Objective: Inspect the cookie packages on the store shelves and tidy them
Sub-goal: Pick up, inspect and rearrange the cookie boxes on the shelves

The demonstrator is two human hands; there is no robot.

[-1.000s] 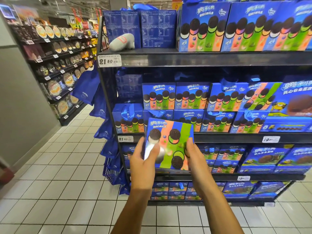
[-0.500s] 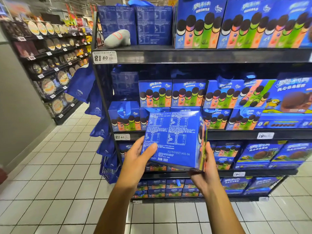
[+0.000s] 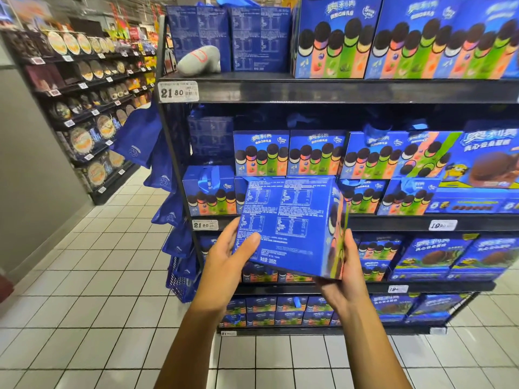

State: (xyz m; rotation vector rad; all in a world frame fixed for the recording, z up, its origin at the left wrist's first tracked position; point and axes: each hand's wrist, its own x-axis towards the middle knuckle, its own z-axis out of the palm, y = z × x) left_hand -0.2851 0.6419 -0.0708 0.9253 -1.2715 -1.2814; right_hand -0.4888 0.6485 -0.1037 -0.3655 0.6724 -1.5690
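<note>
The cookie box [image 3: 289,226] held in front of the shelf unit [image 3: 337,91] shows its blue back panel, covered in white nutrition tables and fine print too blurred to read; the narrow side at its right edge shows a cookie picture and a green stripe. It sits level with the unit's second board from the top, hiding part of the bottom row of matching boxes there. On the unit's top board edge, at its left end, a price tag [image 3: 177,92] reads "21 80". A second tag [image 3: 205,225] on the board below, just left of the held box, also reads "21 80", and a third tag [image 3: 443,225] further right on that board starts with "19". The shelved boxes [image 3: 261,153] carry white Chinese brand lettering above a row of dark sandwich cookies on coloured stripes.

A second ago the box faced the camera with its striped cookie front; half a second ago it had been turned to its printed back, and it has kept that face, now a little higher and tilted.

The left hand [image 3: 224,265] clasps the box's lower left corner, thumb lying across the back panel and fingers behind. The right hand [image 3: 344,273] cradles the lower right corner from beneath, thumb up along the striped side.
</note>
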